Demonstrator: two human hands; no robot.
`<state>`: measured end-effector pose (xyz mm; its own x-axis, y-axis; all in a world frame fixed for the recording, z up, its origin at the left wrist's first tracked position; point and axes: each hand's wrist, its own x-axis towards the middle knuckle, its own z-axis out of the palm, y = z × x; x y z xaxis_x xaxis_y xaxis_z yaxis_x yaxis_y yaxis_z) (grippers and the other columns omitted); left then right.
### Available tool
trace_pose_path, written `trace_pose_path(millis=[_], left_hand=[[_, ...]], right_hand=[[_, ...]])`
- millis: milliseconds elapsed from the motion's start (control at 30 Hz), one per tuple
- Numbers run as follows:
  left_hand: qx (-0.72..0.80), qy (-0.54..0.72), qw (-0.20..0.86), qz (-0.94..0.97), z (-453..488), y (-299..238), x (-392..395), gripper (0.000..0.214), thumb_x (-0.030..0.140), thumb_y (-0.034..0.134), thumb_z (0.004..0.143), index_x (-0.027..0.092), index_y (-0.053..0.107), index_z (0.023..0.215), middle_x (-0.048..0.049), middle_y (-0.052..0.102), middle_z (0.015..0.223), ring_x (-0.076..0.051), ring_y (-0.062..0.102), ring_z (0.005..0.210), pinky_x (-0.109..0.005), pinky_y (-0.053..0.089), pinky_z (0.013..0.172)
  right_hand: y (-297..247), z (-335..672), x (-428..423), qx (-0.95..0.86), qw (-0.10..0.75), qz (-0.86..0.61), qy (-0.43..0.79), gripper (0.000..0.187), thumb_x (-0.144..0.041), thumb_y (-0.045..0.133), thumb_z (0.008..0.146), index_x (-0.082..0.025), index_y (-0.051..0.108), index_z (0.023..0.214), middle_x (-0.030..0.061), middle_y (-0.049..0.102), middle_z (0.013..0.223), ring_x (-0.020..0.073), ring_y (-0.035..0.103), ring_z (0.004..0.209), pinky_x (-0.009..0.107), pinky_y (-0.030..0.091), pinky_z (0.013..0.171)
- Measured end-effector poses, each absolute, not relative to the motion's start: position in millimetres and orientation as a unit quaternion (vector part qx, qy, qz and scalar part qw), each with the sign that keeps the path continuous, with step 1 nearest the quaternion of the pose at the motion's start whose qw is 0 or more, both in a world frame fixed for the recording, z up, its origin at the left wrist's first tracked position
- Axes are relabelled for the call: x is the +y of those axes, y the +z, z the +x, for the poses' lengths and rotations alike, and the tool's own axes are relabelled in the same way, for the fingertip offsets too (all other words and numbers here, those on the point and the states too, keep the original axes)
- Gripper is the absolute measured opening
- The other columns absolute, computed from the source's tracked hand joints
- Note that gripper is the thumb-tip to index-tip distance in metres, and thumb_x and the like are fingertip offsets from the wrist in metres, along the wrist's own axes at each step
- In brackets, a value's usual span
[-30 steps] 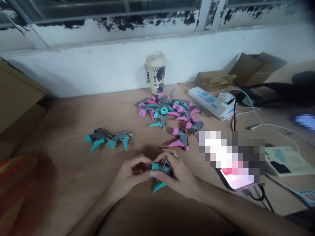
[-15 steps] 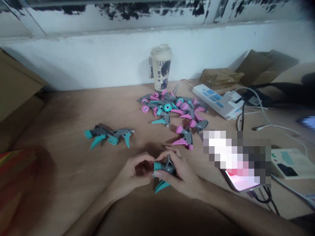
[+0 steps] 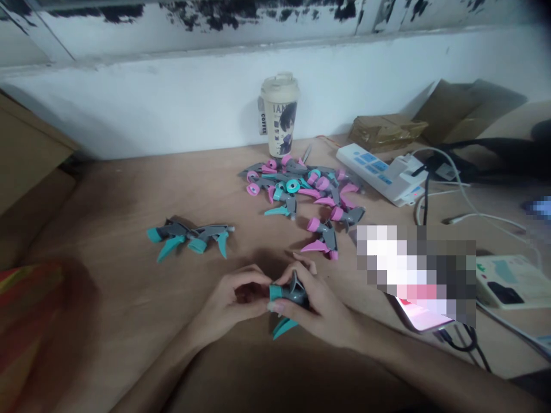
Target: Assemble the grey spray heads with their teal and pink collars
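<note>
A grey trigger sprayer head [image 3: 293, 292] with a teal nozzle and teal trigger is in my right hand [image 3: 322, 304], whose thumb lies along its near side and fingers wrap the far side. My left hand [image 3: 235, 298] curls at the nozzle end [image 3: 275, 292], thumb and forefinger tips pinched at the teal nozzle cap. The teal trigger [image 3: 284, 328] points down and left below my right hand. Part of the sprayer body is hidden by that hand. To the left lie two teal-and-grey sprayer heads [image 3: 189, 235], close together on the table.
A pile of pink, teal and grey sprayer heads [image 3: 297, 183] lies beyond my hands, before a lidded coffee cup [image 3: 280, 117]. On the right are a lit phone [image 3: 424, 312], a white power strip [image 3: 370, 166], cables and a taped cardboard box [image 3: 385, 131]. Cardboard [image 3: 30, 149] stands left.
Both hands stay at the sprayer head in nearly the same pose. The view has shifted very slightly; nothing on the table has moved.
</note>
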<state>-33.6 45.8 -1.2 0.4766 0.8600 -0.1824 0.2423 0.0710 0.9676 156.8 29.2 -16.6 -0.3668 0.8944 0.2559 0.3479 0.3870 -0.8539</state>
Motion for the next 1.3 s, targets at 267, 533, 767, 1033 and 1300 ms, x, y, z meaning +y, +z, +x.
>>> trace_pose_path(millis=[267, 533, 767, 1033, 1300], left_hand=[[0.409, 0.270, 0.595, 0.637, -34, 1, 47, 0.018, 0.018, 0.066, 0.068, 0.017, 0.067, 0.086, -0.0021, 0.055, 0.082, -0.012, 0.052, 0.070, -0.023, 0.042, 0.061], [0.417, 0.323, 0.608, 0.594, -21, -1, 45, 0.020, 0.022, 0.064, 0.075, 0.017, 0.067, 0.094, -0.0042, 0.060, 0.090, -0.015, 0.057, 0.079, -0.025, 0.047, 0.068], [0.493, 0.379, 0.562, 0.546, -13, -2, 40, 0.017, 0.030, 0.060, 0.077, 0.015, 0.060, 0.084, 0.0014, 0.056, 0.066, -0.009, 0.052, 0.055, -0.020, 0.047, 0.052], [0.469, 0.345, 0.589, 0.561, -10, 2, 38, 0.017, 0.031, 0.058, 0.079, 0.014, 0.060, 0.075, 0.0017, 0.053, 0.063, -0.010, 0.052, 0.058, -0.019, 0.047, 0.052], [0.445, 0.270, 0.635, 0.571, -24, 4, 48, 0.019, 0.029, 0.063, 0.076, 0.015, 0.064, 0.088, -0.0004, 0.058, 0.075, -0.010, 0.053, 0.063, -0.022, 0.047, 0.058]], right_hand=[[-12, 158, 29, -0.760, 0.367, -0.418, 0.336, 0.019, -0.041, 0.055, 0.082, -0.024, 0.049, 0.088, -0.0008, 0.058, 0.079, 0.0207, 0.056, 0.091, 0.046, 0.034, 0.096], [-20, 164, 33, -0.739, 0.383, -0.455, 0.316, 0.042, -0.046, 0.059, 0.079, -0.023, 0.045, 0.111, 0.0076, 0.056, 0.104, 0.0239, 0.052, 0.098, 0.041, 0.045, 0.082], [-17, 170, 46, -0.816, 0.386, -0.408, 0.136, 0.051, -0.047, 0.062, 0.077, -0.028, 0.047, 0.123, 0.0083, 0.054, 0.121, 0.0273, 0.049, 0.112, 0.049, 0.031, 0.096], [-14, 172, 48, -0.834, 0.377, -0.375, 0.149, 0.033, -0.040, 0.065, 0.077, -0.028, 0.061, 0.108, 0.0015, 0.066, 0.108, 0.0207, 0.059, 0.102, 0.047, 0.024, 0.104], [-12, 175, 51, -0.845, 0.365, -0.346, 0.180, 0.038, -0.036, 0.064, 0.078, -0.031, 0.058, 0.115, -0.0005, 0.068, 0.106, 0.0208, 0.059, 0.107, 0.051, 0.021, 0.108]])
